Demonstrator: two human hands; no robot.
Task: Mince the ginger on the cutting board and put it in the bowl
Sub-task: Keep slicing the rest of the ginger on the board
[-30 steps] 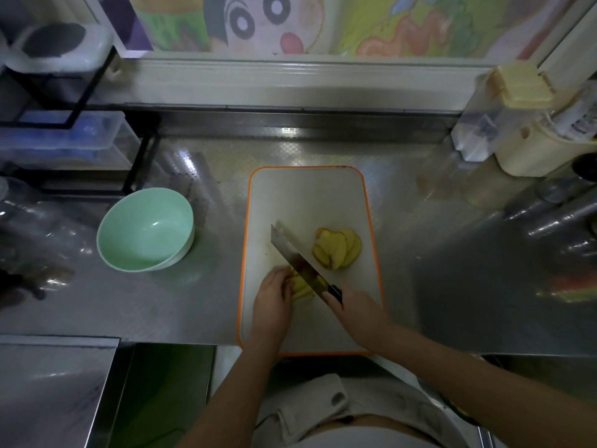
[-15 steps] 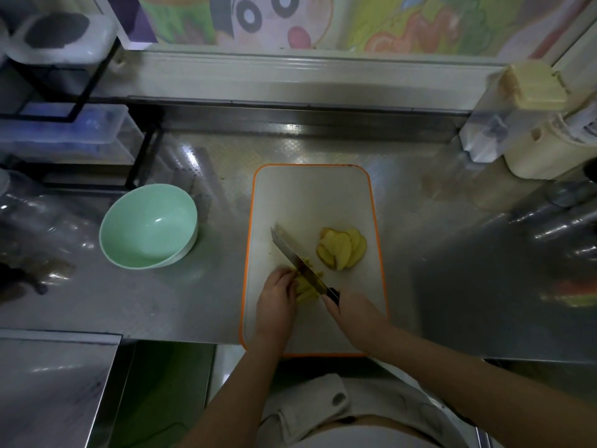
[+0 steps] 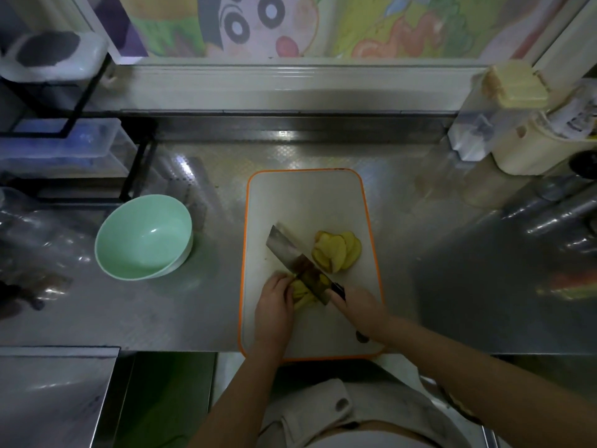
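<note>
Dim kitchen, shot from above: a steel countertop [image 3: 193,302] with a fine embossed pattern, and the white cutting board [image 3: 307,202] with its orange rim sitting at the near edge, so I'll place everything off that. Behind the board there's a steel backsplash and then a cartoon mural [image 3: 258,24] across the wall. Left of the board, a bit apart from it, is a mint-green bowl [image 3: 129,227] with nothing in it. Further left and back is a black wire rack [image 3: 80,92] with clear plastic bins [image 3: 58,147] on it. Back right of the board there's a cream jug [image 3: 533,150] and a clear container with a yellow lid [image 3: 513,88]. On the board itself, a fan of ginger slices [image 3: 337,252] lies right of centre. The left hand [image 3: 273,305] has its fingers curled down on a ginger pile [image 3: 302,294] at the near part of the board, and the right hand [image 3: 358,310] is wrapped round the handle of a knife [image 3: 290,253], blade angled away to the left, right against that pile. Most of the pile is hidden by the hand and the blade, so I can't tell how fine it's cut. The stuff far left of the board is just blurry shiny plastic. The metal things [image 3: 549,211] far right are too dark to identify.
</note>
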